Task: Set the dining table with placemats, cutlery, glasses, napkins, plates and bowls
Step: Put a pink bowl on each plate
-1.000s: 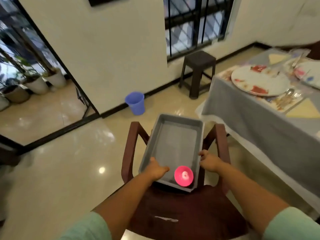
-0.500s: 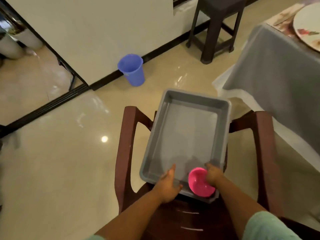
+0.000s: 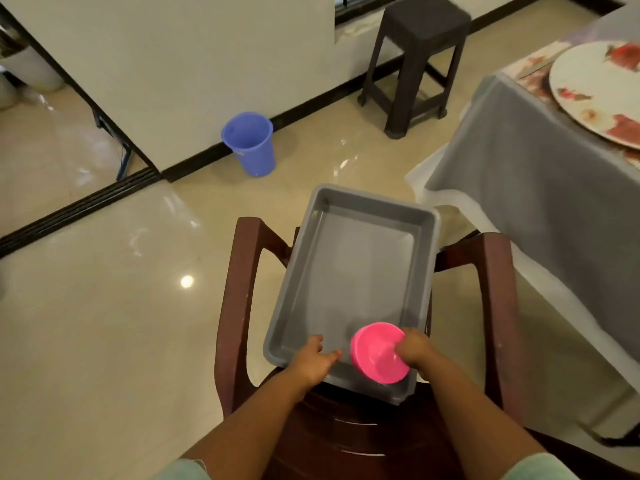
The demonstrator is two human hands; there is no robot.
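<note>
— Bowl [image 3: 379, 353], the pink one, is tipped up at the grey tray's [image 3: 349, 265] near corner now; right hand [image 3: 412, 351] has moved in and pinches its rim.
— Left hand [image 3: 313, 358] has slid inside the tray, fingers relaxed, empty. Last piece, headed for the table [image 3: 540, 188], I'd say.

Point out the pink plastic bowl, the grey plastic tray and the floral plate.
Pink plastic bowl [image 3: 375, 355], head view, inner wall.
Grey plastic tray [image 3: 349, 271], head view, bare floor.
Floral plate [image 3: 588, 81], head view, white centre.

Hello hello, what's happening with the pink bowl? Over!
Right hand grips pink bowl, tilted, in grey tray. Left hand on tray's near rim. Nothing blocking.
</note>
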